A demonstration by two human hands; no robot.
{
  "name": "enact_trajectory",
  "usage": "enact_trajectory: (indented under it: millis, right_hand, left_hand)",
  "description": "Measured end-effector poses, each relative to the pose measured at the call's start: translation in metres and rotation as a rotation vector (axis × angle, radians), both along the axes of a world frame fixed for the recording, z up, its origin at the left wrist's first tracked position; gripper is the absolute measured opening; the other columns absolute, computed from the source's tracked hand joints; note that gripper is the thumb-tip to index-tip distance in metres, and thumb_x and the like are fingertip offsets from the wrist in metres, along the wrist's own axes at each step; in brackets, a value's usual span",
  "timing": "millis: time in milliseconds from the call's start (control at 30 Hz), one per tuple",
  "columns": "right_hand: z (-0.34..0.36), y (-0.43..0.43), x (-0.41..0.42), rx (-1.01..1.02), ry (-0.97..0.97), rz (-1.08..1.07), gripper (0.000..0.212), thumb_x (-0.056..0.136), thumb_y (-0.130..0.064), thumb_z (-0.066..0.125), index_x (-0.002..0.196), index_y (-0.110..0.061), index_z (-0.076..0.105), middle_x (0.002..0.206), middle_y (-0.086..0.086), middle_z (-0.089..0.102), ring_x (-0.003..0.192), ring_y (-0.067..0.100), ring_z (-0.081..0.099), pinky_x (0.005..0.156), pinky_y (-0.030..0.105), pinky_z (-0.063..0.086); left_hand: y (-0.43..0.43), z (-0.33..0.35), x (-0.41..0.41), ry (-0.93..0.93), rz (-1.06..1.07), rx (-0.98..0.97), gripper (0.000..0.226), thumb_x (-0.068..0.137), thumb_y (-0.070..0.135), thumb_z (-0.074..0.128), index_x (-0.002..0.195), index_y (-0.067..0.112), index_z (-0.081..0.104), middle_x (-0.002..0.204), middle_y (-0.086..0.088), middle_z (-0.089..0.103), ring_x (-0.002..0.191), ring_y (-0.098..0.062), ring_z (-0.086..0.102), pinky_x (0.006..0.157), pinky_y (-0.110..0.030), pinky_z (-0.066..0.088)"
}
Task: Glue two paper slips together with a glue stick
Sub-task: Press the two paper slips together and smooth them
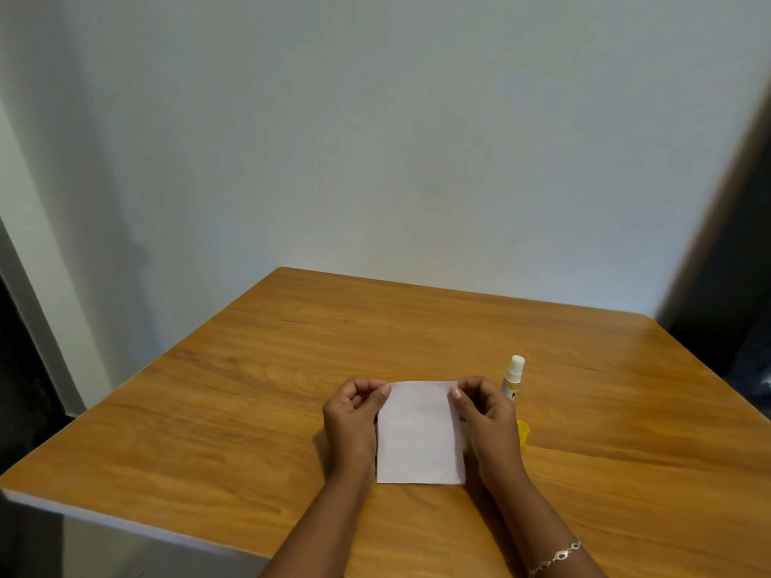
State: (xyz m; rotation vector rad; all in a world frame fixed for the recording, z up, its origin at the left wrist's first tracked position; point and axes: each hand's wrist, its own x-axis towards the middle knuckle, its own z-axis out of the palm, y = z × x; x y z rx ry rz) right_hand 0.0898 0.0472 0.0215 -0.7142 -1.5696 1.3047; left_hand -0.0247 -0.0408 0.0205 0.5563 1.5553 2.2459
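your left hand (351,415) and your right hand (486,410) sit on either side of the white paper (419,435), each pinching one of its far corners between thumb and curled fingers, so both hands are closed on the same sheet and held apart by its width. from this head view the paper reads as a single upright rectangle, its near edge down by the wooden table (250,410) and its far edge raised a little in your grip; you cannot tell whether one slip or two stacked slips are in your fingers, since only one face shows. just beyond your right hand the glue stick (514,375) stands upright on the table, uncapped, with its white tip showing on top and a white and yellow label on the body that is partly hidden by your knuckles. its yellow cap (523,431) lies on the table just to the right of your right wrist, mostly covered by the hand, so you cannot tell which way its opening faces or whether anything is inside. a silver bracelet (557,557) circles your right forearm near the bottom edge of the view. the table stands against a plain pale wall (375,139), with a dark gap at the far right.
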Motion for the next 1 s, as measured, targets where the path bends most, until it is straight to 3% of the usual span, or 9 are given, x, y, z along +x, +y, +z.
enact_trajectory:
  millis: [67,167,233,400,600,733,833,1000]
  right_hand:
    - [0.007,-0.002,0.001,0.159,-0.083,-0.052,0.014,0.083,-0.012,0.062,0.096,-0.017,0.064,0.092,-0.004,0.063,0.087,0.007,0.058,0.074,0.018,0.046]
    - [0.026,-0.002,-0.001,0.58,-0.344,-0.059,0.026,0.08,-0.029,0.059,0.104,-0.02,0.064,0.103,-0.004,0.062,0.098,0.006,0.055,0.082,0.02,0.042]
    - [0.04,-0.002,-0.006,0.689,-0.52,0.027,0.023,0.083,-0.024,0.061,0.104,-0.018,0.066,0.106,0.001,0.063,0.102,0.013,0.053,0.082,0.024,0.037]
    - [0.071,-0.002,-0.014,0.76,-0.697,0.196,0.021,0.083,-0.024,0.063,0.101,-0.013,0.067,0.104,0.005,0.066,0.098,0.018,0.055,0.075,0.026,0.035]
    - [0.103,-0.001,-0.014,0.704,-0.676,0.282,0.015,0.078,-0.018,0.068,0.084,-0.004,0.071,0.087,0.016,0.071,0.076,0.022,0.058,0.071,0.035,0.045]
    - [0.118,-0.001,-0.015,0.661,-0.679,0.295,0.017,0.076,-0.021,0.071,0.081,-0.004,0.072,0.081,0.02,0.071,0.069,0.018,0.055,0.056,0.027,0.036]
    - [0.123,0.001,-0.014,0.632,-0.666,0.299,0.016,0.075,-0.021,0.072,0.081,-0.005,0.073,0.081,0.022,0.07,0.069,0.028,0.057,0.057,0.028,0.036]
    - [0.124,0.012,-0.001,0.631,-0.68,0.259,0.014,0.075,-0.014,0.071,0.082,-0.001,0.072,0.084,0.022,0.071,0.078,0.033,0.062,0.065,0.037,0.047]
  left_hand:
    - [-0.001,0.001,-0.001,0.107,0.049,-0.016,0.014,0.074,-0.003,0.068,0.067,0.009,0.063,0.069,-0.005,0.065,0.065,-0.007,0.06,0.067,-0.028,0.049]
    - [-0.001,0.003,0.0,0.296,0.07,-0.031,0.019,0.073,-0.002,0.07,0.065,0.014,0.064,0.069,-0.005,0.066,0.068,-0.009,0.06,0.065,-0.025,0.05]
    - [-0.001,0.006,0.002,0.36,0.068,-0.026,0.021,0.072,-0.002,0.071,0.064,0.017,0.064,0.069,-0.004,0.065,0.068,-0.01,0.061,0.063,-0.021,0.05]
    - [-0.003,0.028,0.004,0.485,-0.015,-0.017,0.023,0.072,0.001,0.071,0.064,0.022,0.065,0.069,-0.002,0.064,0.068,-0.007,0.061,0.061,-0.016,0.049]
    - [-0.006,0.055,-0.006,0.606,-0.119,-0.03,0.017,0.071,0.001,0.072,0.061,0.015,0.069,0.065,0.0,0.062,0.068,-0.006,0.058,0.062,-0.02,0.045]
    - [-0.005,0.067,-0.005,0.674,-0.097,-0.014,0.009,0.072,0.0,0.07,0.065,0.003,0.068,0.066,-0.004,0.063,0.068,-0.003,0.056,0.061,-0.013,0.041]
    - [-0.004,0.073,-0.004,0.663,-0.072,0.006,0.007,0.073,-0.001,0.069,0.067,0.001,0.067,0.069,-0.01,0.064,0.068,-0.005,0.057,0.06,-0.013,0.044]
    - [-0.007,0.081,-0.006,0.578,-0.002,0.036,0.022,0.073,-0.001,0.069,0.063,0.017,0.063,0.067,-0.001,0.063,0.067,-0.006,0.058,0.062,-0.018,0.048]
